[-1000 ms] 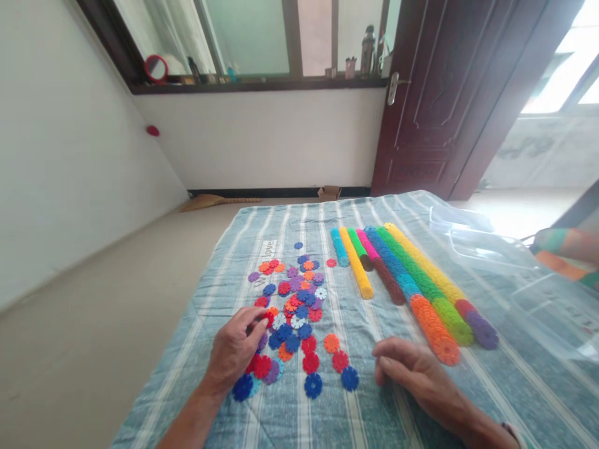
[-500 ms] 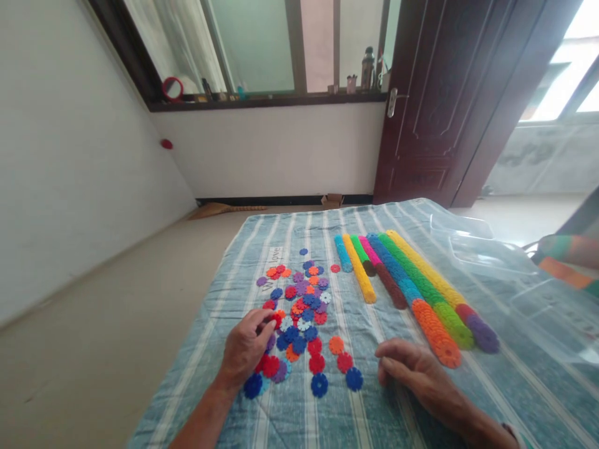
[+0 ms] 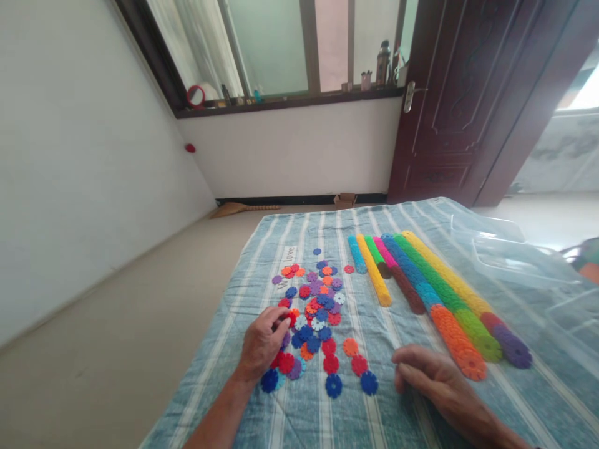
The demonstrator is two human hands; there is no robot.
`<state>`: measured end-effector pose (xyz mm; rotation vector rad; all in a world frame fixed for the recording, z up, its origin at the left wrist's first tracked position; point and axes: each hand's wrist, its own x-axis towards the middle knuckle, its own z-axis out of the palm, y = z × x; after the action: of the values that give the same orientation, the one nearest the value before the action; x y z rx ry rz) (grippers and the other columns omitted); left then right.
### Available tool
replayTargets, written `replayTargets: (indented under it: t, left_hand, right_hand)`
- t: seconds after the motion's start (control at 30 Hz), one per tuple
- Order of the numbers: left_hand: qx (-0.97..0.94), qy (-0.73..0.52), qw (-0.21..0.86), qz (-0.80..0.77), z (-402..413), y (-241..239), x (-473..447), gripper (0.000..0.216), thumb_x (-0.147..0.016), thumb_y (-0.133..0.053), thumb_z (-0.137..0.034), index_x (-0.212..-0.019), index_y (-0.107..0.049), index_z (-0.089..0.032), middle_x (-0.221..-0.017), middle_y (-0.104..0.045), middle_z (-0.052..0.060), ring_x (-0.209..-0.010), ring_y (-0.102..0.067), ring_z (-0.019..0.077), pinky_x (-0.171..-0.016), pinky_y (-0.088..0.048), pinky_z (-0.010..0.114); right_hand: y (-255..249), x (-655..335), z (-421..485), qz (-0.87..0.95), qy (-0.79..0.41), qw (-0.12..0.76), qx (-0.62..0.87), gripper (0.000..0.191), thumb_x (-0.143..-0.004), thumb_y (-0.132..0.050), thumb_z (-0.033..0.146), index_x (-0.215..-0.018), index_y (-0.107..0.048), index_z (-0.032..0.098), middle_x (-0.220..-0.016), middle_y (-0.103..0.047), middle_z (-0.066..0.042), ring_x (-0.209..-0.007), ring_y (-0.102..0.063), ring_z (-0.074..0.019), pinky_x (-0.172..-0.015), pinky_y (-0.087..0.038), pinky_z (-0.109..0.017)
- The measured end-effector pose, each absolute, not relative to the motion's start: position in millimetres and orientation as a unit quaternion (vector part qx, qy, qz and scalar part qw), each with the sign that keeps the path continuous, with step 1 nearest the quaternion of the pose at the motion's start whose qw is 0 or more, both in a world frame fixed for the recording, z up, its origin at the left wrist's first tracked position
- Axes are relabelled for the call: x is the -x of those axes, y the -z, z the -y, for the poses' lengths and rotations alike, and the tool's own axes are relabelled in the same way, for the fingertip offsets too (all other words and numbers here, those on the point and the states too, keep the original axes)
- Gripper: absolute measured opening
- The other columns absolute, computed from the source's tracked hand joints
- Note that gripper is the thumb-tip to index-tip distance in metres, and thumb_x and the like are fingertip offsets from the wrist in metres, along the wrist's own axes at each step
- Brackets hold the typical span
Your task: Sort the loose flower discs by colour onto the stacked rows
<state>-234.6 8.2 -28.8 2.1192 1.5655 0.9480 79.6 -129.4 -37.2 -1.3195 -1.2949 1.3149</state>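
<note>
My left hand [image 3: 262, 343] reaches over the left side of a loose spread of plastic snowflake discs, its thumb and fingertips pinched on a red snowflake disc [image 3: 291, 318]. Around it lie blue, red, orange, purple and pale discs, some overlapping. To the right, two short columns of discs end in a blue disc [image 3: 334, 385] and another blue disc [image 3: 369, 383]. My right hand [image 3: 437, 380] rests on its side on the cloth, fingers loosely bent, with nothing visible in it. Beyond it lie long rods of stacked discs, among them a yellow rod [image 3: 374, 269] and an orange-ended rod [image 3: 458, 343].
A striped blue-and-white cloth [image 3: 243, 280] covers the table. Clear plastic containers [image 3: 519, 262] stand at the right. A single red disc [image 3: 349, 269] lies near the rods. Behind are a wall, a window sill and a dark red door [image 3: 449, 112].
The whole view has shifted, so everything appears farther right. Both hands stay in nearly the same place relative to the discs.
</note>
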Motion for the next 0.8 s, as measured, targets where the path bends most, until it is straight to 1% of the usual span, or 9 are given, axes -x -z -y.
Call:
replayTargets:
  t: [0.13,0.33,0.53,0.8]
  left_hand:
    - [-0.749,-0.334,0.174,-0.546,-7.4,29.3,235.7,0.019,-0.08,-0.054,-0.032,-0.085,-0.069,-0.021,-0.088,-0.072,0.002,-0.076,-0.067,0.0156,-0.074,-0.053,0.026]
    - [-0.747,-0.337,0.18,-0.544,-9.3,33.5,239.5,0.022,-0.08,-0.055,-0.035,-0.087,-0.07,-0.021,-0.088,-0.072,0.003,-0.071,-0.066,0.0155,-0.072,-0.054,0.027]
    - [-0.752,-0.341,0.176,-0.536,-13.3,35.7,242.9,0.023,-0.079,-0.056,-0.036,-0.088,-0.071,-0.021,-0.089,-0.073,0.003,-0.077,-0.069,0.0174,-0.076,-0.055,0.028]
    - [-0.757,-0.344,0.166,-0.53,-13.1,36.9,243.2,0.022,-0.078,-0.054,-0.032,-0.087,-0.071,-0.021,-0.087,-0.073,0.003,-0.076,-0.069,0.0172,-0.076,-0.055,0.028]
  right_hand:
    - [41.6,-81.3,129.4,0.519,-0.53,0.415,0.526,0.034,-0.085,-0.06,0.055,-0.094,-0.066,0.022,-0.072,-0.069,-0.003,-0.071,-0.061,-0.0206,-0.072,-0.05,-0.032]
    - [37.2,-79.2,128.9,0.515,-0.529,0.421,0.526,0.034,-0.084,-0.061,0.055,-0.091,-0.065,0.022,-0.07,-0.068,-0.003,-0.071,-0.061,-0.021,-0.073,-0.05,-0.034]
    - [31.9,-76.8,127.3,0.522,-0.526,0.42,0.524,0.034,-0.085,-0.058,0.054,-0.092,-0.063,0.021,-0.071,-0.068,-0.003,-0.071,-0.061,-0.0209,-0.073,-0.049,-0.034]
    - [33.0,-77.2,127.0,0.519,-0.521,0.424,0.529,0.035,-0.084,-0.059,0.055,-0.092,-0.063,0.021,-0.07,-0.068,-0.003,-0.071,-0.061,-0.0212,-0.073,-0.049,-0.034]
